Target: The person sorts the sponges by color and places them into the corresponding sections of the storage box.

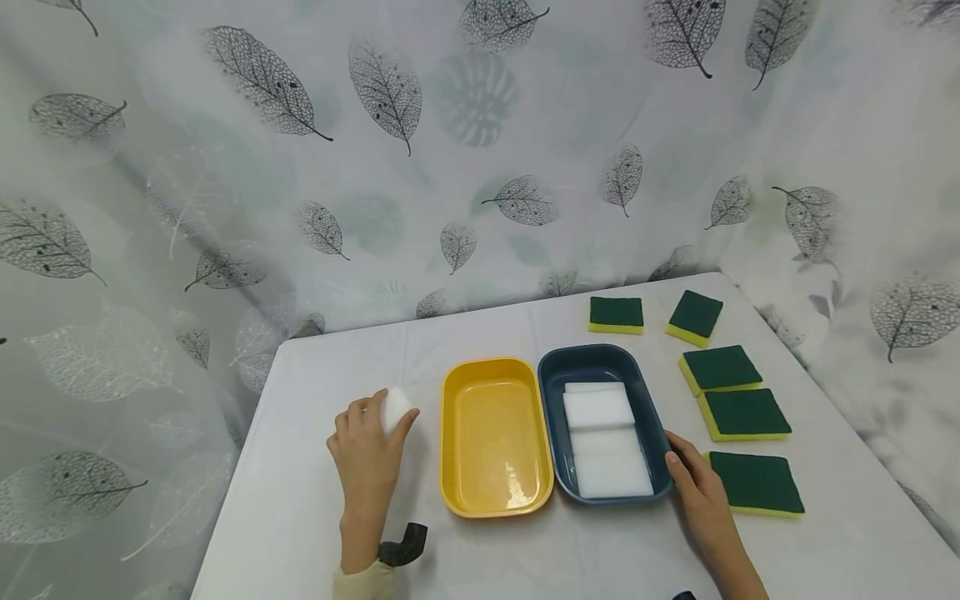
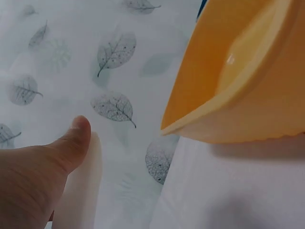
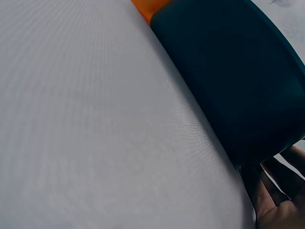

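My left hand [image 1: 369, 450] grips a white sponge block [image 1: 395, 408] between thumb and fingers, left of the yellow tray [image 1: 497, 510]. In the left wrist view the thumb presses along the face of this white sponge [image 2: 85, 183]. My right hand [image 1: 702, 492] rests against the outer right side of the dark blue tray [image 1: 551, 417]. Seen from the right wrist, its fingers [image 3: 279, 179] touch the blue tray's wall [image 3: 228, 86] near a lower corner. Several white sponge blocks [image 1: 609, 442] lie in the blue tray, some overlapping. The yellow tray holds nothing.
Several green-and-yellow scouring sponges [image 1: 731, 368] lie right of the blue tray, one [image 1: 756, 483] close to my right hand. Both trays stand side by side on a white-covered table [image 1: 300, 467]. A leaf-patterned curtain [image 1: 420, 200] hangs behind it.
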A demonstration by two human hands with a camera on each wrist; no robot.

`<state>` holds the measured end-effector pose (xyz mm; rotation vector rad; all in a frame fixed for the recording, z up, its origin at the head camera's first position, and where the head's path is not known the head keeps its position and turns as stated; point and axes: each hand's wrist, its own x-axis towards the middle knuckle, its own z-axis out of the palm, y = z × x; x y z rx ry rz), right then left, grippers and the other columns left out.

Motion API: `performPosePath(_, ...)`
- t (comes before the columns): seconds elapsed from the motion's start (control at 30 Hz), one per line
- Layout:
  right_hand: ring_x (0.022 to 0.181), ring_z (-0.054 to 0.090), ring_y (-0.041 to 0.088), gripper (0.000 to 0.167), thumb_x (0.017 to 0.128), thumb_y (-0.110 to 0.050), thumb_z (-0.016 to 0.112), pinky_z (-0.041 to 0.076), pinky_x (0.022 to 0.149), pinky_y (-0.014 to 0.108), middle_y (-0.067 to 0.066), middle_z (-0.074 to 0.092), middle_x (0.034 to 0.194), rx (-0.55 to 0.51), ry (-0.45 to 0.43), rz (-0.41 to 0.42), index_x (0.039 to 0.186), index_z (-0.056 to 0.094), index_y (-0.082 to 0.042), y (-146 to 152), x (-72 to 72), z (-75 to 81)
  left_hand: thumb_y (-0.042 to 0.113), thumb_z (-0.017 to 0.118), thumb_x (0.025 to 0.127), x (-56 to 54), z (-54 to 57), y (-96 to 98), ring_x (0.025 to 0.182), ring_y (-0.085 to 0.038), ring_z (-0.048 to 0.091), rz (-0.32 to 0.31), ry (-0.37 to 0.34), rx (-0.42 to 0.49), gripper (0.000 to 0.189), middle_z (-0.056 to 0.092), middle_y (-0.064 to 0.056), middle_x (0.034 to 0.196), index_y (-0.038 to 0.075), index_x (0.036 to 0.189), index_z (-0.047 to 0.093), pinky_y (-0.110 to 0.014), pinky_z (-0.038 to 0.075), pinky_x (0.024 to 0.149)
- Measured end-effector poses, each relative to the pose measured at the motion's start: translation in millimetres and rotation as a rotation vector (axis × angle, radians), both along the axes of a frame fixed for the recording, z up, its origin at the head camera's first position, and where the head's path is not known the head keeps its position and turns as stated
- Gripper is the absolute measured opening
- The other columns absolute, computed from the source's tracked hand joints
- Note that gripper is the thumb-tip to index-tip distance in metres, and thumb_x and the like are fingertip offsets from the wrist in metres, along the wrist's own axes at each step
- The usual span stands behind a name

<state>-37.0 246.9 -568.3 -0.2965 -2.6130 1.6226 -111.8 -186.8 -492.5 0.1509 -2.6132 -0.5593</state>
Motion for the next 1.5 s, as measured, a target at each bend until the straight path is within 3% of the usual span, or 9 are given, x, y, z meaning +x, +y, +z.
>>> performPosePath(0.33, 0.117, 0.023, -0.036, 0.060, 0.112, -0.047, 0.039, 0.026, 0.092, -0.009, 0.021, 0.043, 0.163, 0.000, 0.012, -0.004, 0.158, 0.041, -0.008, -1, -0.2, 0.8, 0.048, 0.084, 0.084, 1.1, 11.3, 24.8, 0.116, -0.039, 0.057, -0.081, -0.005, 0.012, 0.067, 0.066, -0.016, 0.126, 0.012, 0.137, 0.065, -0.055, 0.045, 0.088)
performPosePath(0.63, 0.117, 0.024, -0.035, 0.060, 0.112, -0.047, 0.040, 0.027, 0.092, -0.008, 0.020, 0.043, 0.163, -0.008, 0.006, -0.002, 0.159, 0.041, -0.010, -1, -0.3, 0.7, 0.045, 0.086, 0.082, 2.3, 15.0, 49.1, 0.117, -0.037, 0.058, -0.165, 0.024, 0.048, 0.065, 0.068, -0.012, 0.124, 0.014, 0.135, 0.067, -0.051, 0.047, 0.086)
performPosePath(0.83, 0.118, 0.024, -0.035, 0.060, 0.112, -0.047, 0.040, 0.026, 0.092, -0.008, 0.020, 0.043, 0.163, -0.013, 0.008, 0.002, 0.159, 0.041, -0.010, 0, -0.6, 0.6, 0.044, 0.086, 0.080, 3.6, 16.2, 64.5, 0.116, -0.036, 0.061, -0.233, 0.052, 0.055, 0.064, 0.070, -0.011, 0.124, 0.014, 0.134, 0.067, -0.054, 0.050, 0.089)
performPosePath(0.93, 0.118, 0.024, -0.035, 0.060, 0.112, -0.047, 0.040, 0.026, 0.092, -0.009, 0.021, 0.043, 0.163, -0.009, 0.010, 0.001, 0.159, 0.041, -0.009, 0, -0.6, 0.8, 0.034, 0.087, 0.083, 4.1, 16.7, 72.0, 0.113, -0.034, 0.063, -0.270, 0.057, 0.065, 0.058, 0.071, -0.011, 0.123, 0.012, 0.133, 0.067, -0.051, 0.056, 0.093)
performPosePath(1.13, 0.117, 0.023, -0.035, 0.060, 0.112, -0.046, 0.040, 0.026, 0.092, -0.009, 0.021, 0.043, 0.163, -0.008, 0.014, -0.004, 0.159, 0.041, -0.009, 0, 0.1, 0.6, 0.013, 0.084, 0.088, 4.8, 16.4, 88.5, 0.103, -0.026, 0.068, -0.351, 0.066, 0.069, 0.046, 0.074, -0.005, 0.116, 0.012, 0.131, 0.068, -0.038, 0.061, 0.088)
performPosePath(1.3, 0.117, 0.023, -0.035, 0.060, 0.112, -0.046, 0.040, 0.026, 0.092, -0.009, 0.021, 0.043, 0.162, -0.011, 0.017, -0.003, 0.158, 0.041, -0.008, 0, 0.2, 0.9, 0.015, 0.084, 0.089, 4.5, 15.3, 99.8, 0.102, -0.026, 0.068, -0.398, 0.069, 0.052, 0.044, 0.074, -0.005, 0.115, 0.012, 0.130, 0.068, -0.038, 0.061, 0.087)
performPosePath(1.5, 0.117, 0.023, -0.036, 0.059, 0.112, -0.045, 0.040, 0.026, 0.093, -0.009, 0.021, 0.043, 0.162, -0.015, 0.024, -0.005, 0.158, 0.042, -0.008, -1, -0.1, 1.9, 0.022, 0.082, 0.091, 4.7, 12.2, 107.6, 0.103, -0.023, 0.067, -0.409, 0.006, 0.029, 0.043, 0.073, -0.004, 0.118, 0.014, 0.132, 0.068, -0.036, 0.061, 0.088)
